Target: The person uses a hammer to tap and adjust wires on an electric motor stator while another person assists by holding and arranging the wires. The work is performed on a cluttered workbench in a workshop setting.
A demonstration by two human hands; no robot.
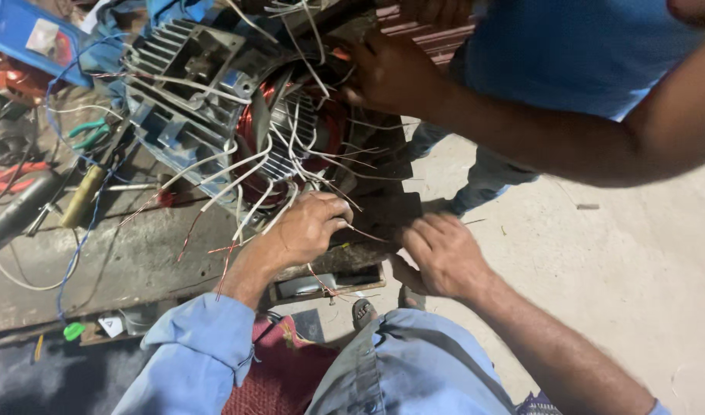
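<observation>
Left hand pinches thin white-sleeved copper leads on heavy grey finned motor stator; right hand open, probably bracing. Leads springy, fragile: grip sleeves.

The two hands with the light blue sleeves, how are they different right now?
The left hand is curled into a loose fist, pinching thin wires at the motor, while the right hand lies flatter with fingers spread. The left hand sits right against the white-sleeved wires; the right hand rests off to the side at the dark bench edge, away from those wires. Both belong to the same person.
</observation>
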